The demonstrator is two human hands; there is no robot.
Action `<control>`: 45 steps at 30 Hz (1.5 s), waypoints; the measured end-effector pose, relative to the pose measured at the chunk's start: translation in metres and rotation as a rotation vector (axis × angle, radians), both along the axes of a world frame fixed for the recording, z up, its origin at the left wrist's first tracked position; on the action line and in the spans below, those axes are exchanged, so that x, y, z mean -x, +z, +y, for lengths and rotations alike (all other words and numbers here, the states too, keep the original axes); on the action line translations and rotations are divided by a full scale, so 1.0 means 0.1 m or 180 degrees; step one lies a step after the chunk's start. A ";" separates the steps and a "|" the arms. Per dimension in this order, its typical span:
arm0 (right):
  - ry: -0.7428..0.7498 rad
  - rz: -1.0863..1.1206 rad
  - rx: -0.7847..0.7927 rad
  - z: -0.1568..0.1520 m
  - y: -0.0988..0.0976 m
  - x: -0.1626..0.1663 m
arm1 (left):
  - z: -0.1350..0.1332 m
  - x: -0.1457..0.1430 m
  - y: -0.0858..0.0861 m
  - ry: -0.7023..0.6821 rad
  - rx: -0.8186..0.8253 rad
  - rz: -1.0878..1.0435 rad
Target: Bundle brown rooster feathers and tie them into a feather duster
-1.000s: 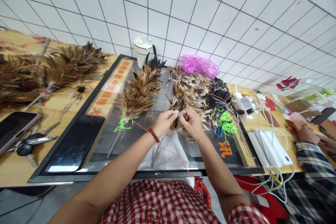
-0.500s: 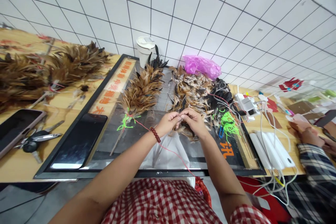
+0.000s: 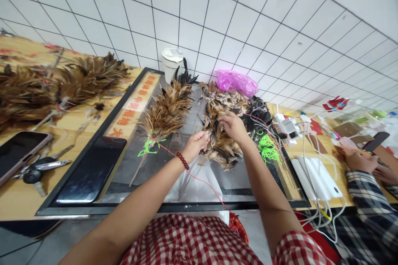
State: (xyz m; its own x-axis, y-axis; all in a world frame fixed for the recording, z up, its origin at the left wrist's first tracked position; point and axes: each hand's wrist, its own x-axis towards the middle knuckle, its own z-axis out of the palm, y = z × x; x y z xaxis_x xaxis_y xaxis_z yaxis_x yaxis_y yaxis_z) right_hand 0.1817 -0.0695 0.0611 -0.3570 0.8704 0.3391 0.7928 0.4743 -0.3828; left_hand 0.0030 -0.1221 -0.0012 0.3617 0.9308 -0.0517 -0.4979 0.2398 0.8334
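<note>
My left hand [image 3: 196,144], with a beaded bracelet [image 3: 182,160] at its wrist, is closed in a pinch at the left edge of a pile of loose feathers [image 3: 225,149]. Pale feather ends seem to show at its fingertips. Over the middle of that pile, my right hand [image 3: 233,126] has thumb and fingers pressed together; what they grip is too small to make out. Left of my hands lies a brown feather duster [image 3: 169,109], bound with bright green ties [image 3: 149,145] around its stick. A red string [image 3: 205,183] runs from the duster past my left wrist toward my lap.
A lidded cup [image 3: 172,64] and a pink plastic bag [image 3: 236,83] stand behind the feathers. Green strings [image 3: 269,148], a power strip [image 3: 287,125] and cables lie right. A phone [image 3: 93,169], keys [image 3: 43,167] and more dusters [image 3: 83,76] lie left. A co-worker's hands [image 3: 362,161] are far right.
My hands, together half a second ago, have come apart. The right has moved up over the feather pile, and the left slightly down and left.
</note>
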 end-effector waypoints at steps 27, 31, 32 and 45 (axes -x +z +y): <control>-0.0303 0.1589 0.0621 -0.30 -0.04 0.05 | 0.03 0.05 0.10 0.0468 0.0636 -0.0620; -0.0074 0.0718 0.0455 -0.35 0.01 0.01 | 0.02 0.04 0.08 0.0518 0.0435 -0.0260; 0.0034 0.0432 0.0523 -0.37 0.04 0.00 | 0.02 0.03 0.07 0.0557 0.0330 -0.0192; 0.0082 -0.1183 0.0563 -0.53 0.22 0.34 | 0.01 0.02 0.03 0.0397 -0.0106 0.0335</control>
State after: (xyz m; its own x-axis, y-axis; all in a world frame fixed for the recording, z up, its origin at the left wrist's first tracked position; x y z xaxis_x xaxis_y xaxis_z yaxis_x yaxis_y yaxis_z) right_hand 0.1474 -0.1227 0.0831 -0.4493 0.8929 0.0291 0.8812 0.4483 -0.1501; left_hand 0.0009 -0.1213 0.0019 0.2376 0.9700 -0.0516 -0.4316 0.1530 0.8890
